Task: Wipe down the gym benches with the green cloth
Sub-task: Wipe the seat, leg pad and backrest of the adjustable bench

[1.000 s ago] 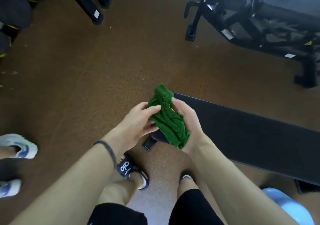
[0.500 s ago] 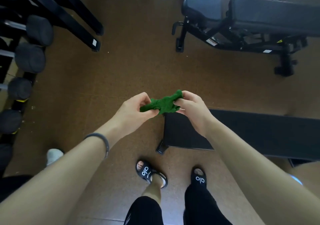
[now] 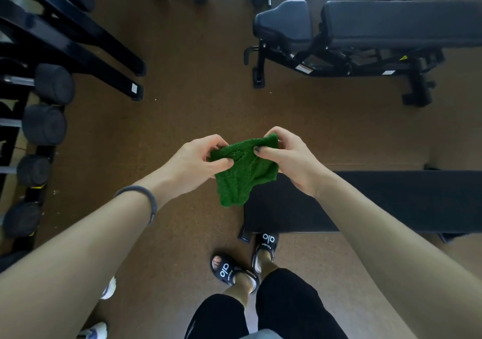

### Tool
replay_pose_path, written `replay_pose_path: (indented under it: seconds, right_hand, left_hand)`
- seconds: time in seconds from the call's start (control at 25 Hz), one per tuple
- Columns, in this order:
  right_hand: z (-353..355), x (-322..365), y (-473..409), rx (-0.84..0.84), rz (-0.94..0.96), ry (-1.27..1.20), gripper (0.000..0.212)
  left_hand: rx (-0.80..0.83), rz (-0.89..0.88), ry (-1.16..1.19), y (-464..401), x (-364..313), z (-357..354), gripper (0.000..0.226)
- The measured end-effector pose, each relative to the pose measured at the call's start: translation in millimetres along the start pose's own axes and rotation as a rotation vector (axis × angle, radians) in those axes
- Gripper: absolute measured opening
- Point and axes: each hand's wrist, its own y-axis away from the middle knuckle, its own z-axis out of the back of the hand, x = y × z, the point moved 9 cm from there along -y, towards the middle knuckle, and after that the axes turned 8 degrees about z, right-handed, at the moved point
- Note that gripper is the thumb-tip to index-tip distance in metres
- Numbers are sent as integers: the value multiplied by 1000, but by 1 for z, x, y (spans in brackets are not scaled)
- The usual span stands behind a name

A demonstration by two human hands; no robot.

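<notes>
head: only view, looking down at both hands over gym floor
change: cloth (image 3: 241, 174) was a tight twist half a second back, now opened out and hanging lower between the hands; view has tilted up, more of the room shows
grip: left hand (image 3: 194, 162) pinches cloth's left top edge, right hand (image 3: 289, 157) pinches the right top corner, both clamped on it
cloth position: in the air, over the near end of the flat bench (image 3: 378, 203), not touching it
meaning: judged as prep, spreading cloth before first wipe; no pad wiped yet
benches: 2, flat one near, adjustable bench (image 3: 391, 22) well apart behind
cloths: 1
dumbbells: rack (image 3: 44, 124) at left, 5 ends visible, a few more on floor at top, count unclear
</notes>
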Motion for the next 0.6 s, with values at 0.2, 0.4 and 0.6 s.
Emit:
replay_pose_path:
  seconds: [0.2,0.4,0.6]
  right_hand:
    - [44,22,-22,-68,-22,-6,14]
    - [74,61,-60,-89,83,174,10]
    - [82,78,-120,-115,82,202,2]
  left_hand:
    - [67,-13,-29,-29,-67,-2,25]
    - [179,-18,-167,-74,-95,0,20]
    - [221,-75,-328,-148,-112,35,9]
